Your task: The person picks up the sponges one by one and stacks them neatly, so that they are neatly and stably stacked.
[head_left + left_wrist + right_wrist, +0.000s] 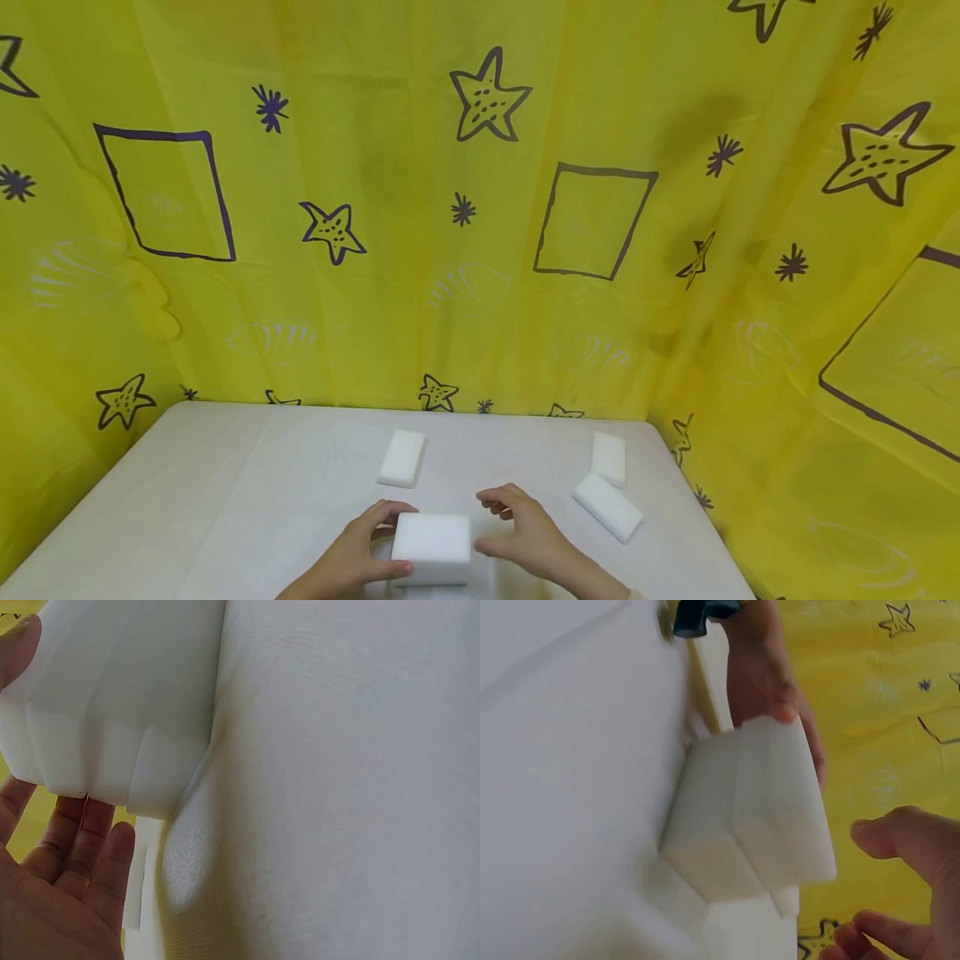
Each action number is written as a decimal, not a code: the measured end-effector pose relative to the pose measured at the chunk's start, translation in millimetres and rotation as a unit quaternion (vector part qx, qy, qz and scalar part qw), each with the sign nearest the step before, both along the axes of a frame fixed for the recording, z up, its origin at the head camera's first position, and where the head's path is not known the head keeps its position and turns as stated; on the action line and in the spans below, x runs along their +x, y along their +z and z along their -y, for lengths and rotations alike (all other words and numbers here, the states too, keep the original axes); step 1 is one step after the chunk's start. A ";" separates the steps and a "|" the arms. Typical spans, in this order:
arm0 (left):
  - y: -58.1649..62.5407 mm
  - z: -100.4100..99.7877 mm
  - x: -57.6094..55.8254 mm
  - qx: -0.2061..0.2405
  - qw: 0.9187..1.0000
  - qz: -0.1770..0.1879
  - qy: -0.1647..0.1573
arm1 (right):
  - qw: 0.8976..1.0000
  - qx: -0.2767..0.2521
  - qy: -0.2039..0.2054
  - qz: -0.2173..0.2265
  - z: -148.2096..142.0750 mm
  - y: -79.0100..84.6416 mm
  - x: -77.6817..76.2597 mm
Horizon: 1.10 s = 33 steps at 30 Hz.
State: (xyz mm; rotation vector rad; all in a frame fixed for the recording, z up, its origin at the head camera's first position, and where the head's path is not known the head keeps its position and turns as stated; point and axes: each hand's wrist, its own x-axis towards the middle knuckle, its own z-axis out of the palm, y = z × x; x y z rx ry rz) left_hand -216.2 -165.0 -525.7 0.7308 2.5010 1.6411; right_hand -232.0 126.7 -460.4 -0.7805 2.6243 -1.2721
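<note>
And the stack (432,546) is gripped between thumb and fingers by the left hand (360,550), at the near middle of the table (225,500)! Nothing is held by the right hand (528,537), loose-fingered just to the right. Several layers are already piled, seemingly; three are left unstacked: the far block (402,458) and the right pair (607,507), apparently touching.

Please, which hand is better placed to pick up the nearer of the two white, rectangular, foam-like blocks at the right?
Probably the right: the right hand holds nothing and is closer to that loose white block. The left hand is farther away and holds the white, box-shaped, foam-like stack.
</note>
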 end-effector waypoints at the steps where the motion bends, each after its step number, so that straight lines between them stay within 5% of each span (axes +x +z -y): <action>1: 0.0 0.1 -0.2 0.001 1.000 0.000 0.000 | 1.000 -0.007 -0.010 -0.004 -4.3 0.5 -1.9; 15: 0.8 0.2 0.7 -0.007 1.000 0.011 0.005 | 0.974 -0.015 -0.226 -0.019 -78.3 1.1 -31.6; 25: 1.0 0.2 0.9 -0.010 1.000 0.013 0.006 | 0.955 0.051 -0.290 0.029 -133.3 -11.8 -32.4; 33: -0.1 -0.1 0.3 -0.009 1.000 0.020 0.006 | 0.949 0.077 -0.302 0.042 -158.2 -28.5 -34.7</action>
